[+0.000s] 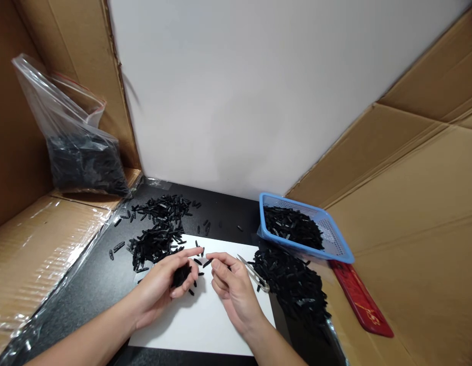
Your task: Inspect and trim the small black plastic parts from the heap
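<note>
At the far left a clear plastic bag (74, 152) of black parts leaned against the cardboard wall (419, 203), well apart from the hands. Nearer in, a loose heap of small black pieces (155, 236) lay on the dark worktop (94, 284), just beyond and to the left of the left hand (163, 284). That hand rested on the white sheet (205, 325), its fingers curled around a small clump of black pieces (181, 275), with the index finger stretched out to the right. Just off its fingertip lay a single black piece (207, 263), held at its right end by the thumb and forefinger of the right hand (232, 290); its long axis ran from lower left to upper right, roughly along the line between the two hands, so both were about equally close to it, the right one touching it. The right hand was otherwise loosely closed, and a small metal snipper (255, 274) stuck out past its fingers toward the right; whether the hand gripped the tool or merely lay against it I could not tell. Farther right sat a second dark heap (293, 284), and behind it a blue basket (335, 244) partly filled with the same pieces, beside a red strip (360, 300).
</note>
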Motion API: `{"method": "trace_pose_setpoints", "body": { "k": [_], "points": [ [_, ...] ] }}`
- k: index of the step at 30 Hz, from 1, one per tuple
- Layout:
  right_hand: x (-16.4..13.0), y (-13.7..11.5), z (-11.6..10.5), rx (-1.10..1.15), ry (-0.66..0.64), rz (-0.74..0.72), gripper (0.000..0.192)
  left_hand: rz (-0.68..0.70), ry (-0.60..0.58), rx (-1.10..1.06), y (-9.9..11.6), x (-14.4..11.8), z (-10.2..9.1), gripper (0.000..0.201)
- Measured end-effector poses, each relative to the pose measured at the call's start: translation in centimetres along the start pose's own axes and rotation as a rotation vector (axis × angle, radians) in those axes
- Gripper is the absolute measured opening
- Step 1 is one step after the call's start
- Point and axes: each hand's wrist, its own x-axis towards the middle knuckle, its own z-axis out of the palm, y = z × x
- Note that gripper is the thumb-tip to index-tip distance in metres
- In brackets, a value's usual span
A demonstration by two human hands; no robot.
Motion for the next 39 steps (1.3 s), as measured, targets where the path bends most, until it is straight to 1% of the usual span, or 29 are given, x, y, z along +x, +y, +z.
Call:
{"method": "trace_pose_setpoints", "body": {
  "k": [3,4,8,11,13,15,17,20,23,26,29,32,34,36,39],
  "points": [
    [0.0,0.0,0.0,0.038,-0.018,0.02,0.025,-0.002,-0.026,0.014,-0.1,0.0,-0.2,0.049],
    [0.0,0.1,-0.1,0.047,-0.026,0.024,0.025,0.007,-0.039,0.023,-0.1,0.0,-0.2,0.049],
    [-0.1,0.1,-0.2,0.058,-0.045,0.027,0.025,0.054,-0.067,0.057,-0.3,0.1,-0.3,0.032],
    [0.0,0.2,-0.2,0.047,-0.048,0.01,0.021,0.061,-0.078,0.073,-0.2,0.3,-0.2,0.032],
    [0.1,0.2,-0.1,0.049,-0.034,-0.001,0.017,0.059,-0.063,0.062,-0.1,0.4,-0.1,0.034],
    [0.2,0.3,0.0,0.06,-0.008,0.024,0.024,0.057,-0.047,0.042,0.0,0.3,0.0,0.036],
    [0.3,0.6,0.0,0.039,0.003,0.088,0.032,0.059,-0.039,0.027,0.1,0.1,0.1,0.04],
    [0.3,1.0,-0.1,-0.047,-0.007,0.152,0.034,0.078,-0.039,0.028,0.0,-0.1,0.2,0.053],
    [0.2,1.4,0.0,-0.122,-0.019,0.148,0.037,0.109,-0.044,0.085,-0.2,-0.2,0.3,0.064],
    [0.1,1.6,0.0,-0.201,-0.009,0.098,0.035,0.126,-0.06,0.163,-0.6,-0.2,0.3,0.068],
    [0.1,1.5,-0.1,-0.216,0.012,0.055,0.033,0.103,-0.042,0.171,-0.7,-0.1,0.4,0.061],
    [0.2,1.3,-0.1,-0.18,0.028,0.055,0.033,0.055,0.016,0.087,-0.6,-0.1,0.3,0.042],
    [0.3,1.1,-0.1,-0.16,0.04,0.05,0.033,0.044,0.022,0.03,-0.4,0.0,0.3,0.03],
    [0.3,0.9,-0.1,-0.139,0.05,0.042,0.033,0.051,0.001,0.005,-0.3,0.0,0.1,0.028],
    [0.4,0.7,-0.1,-0.099,0.048,0.049,0.033,0.066,-0.037,-0.004,-0.5,0.2,-0.2,0.032]
  ]
}}
